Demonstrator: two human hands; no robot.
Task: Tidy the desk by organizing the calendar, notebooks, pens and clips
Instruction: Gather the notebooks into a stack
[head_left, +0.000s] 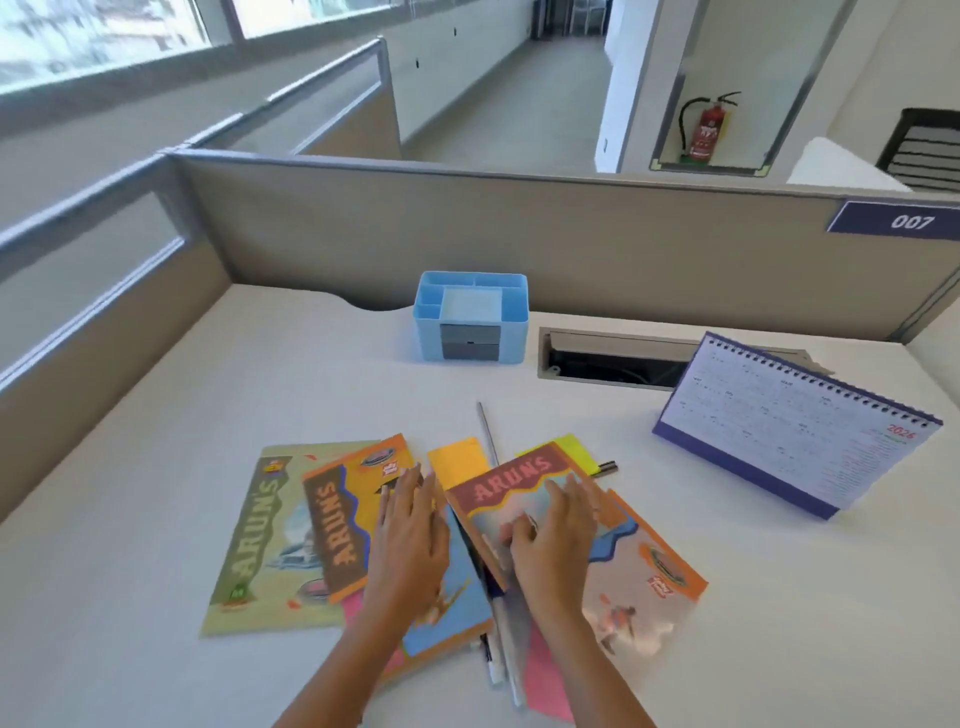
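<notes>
Three notebooks fan across the lower middle of the frame, and their diverging long axes are what the next move depends on. The green notebook lies furthest left, its length running from top to bottom of the frame and leaning right at the top. The orange notebook overlaps its right edge and lies almost parallel to it. The red-topped notebook slants from upper left down to lower right, well out of line with the other two.

Our left hand rests on the orange notebook with a wide grip, fingers straight and flat, holding nothing. Our right hand lies spread on the red-topped notebook's cover. As far as the blur lets us judge, that grip is also wide, pressing rather than pinching.

Between our hands, pens run lengthwise down the frame, partly under the covers, and a silver pen points up toward the blue organizer at upper centre. The calendar stands upright at the right, apart from the pile.

We judge that the red-topped notebook, already under the right hand, must swing its lower end leftward to square up with the others. The left hand is nearer the green one. The buried pens may roll or drag when the covers slide.
</notes>
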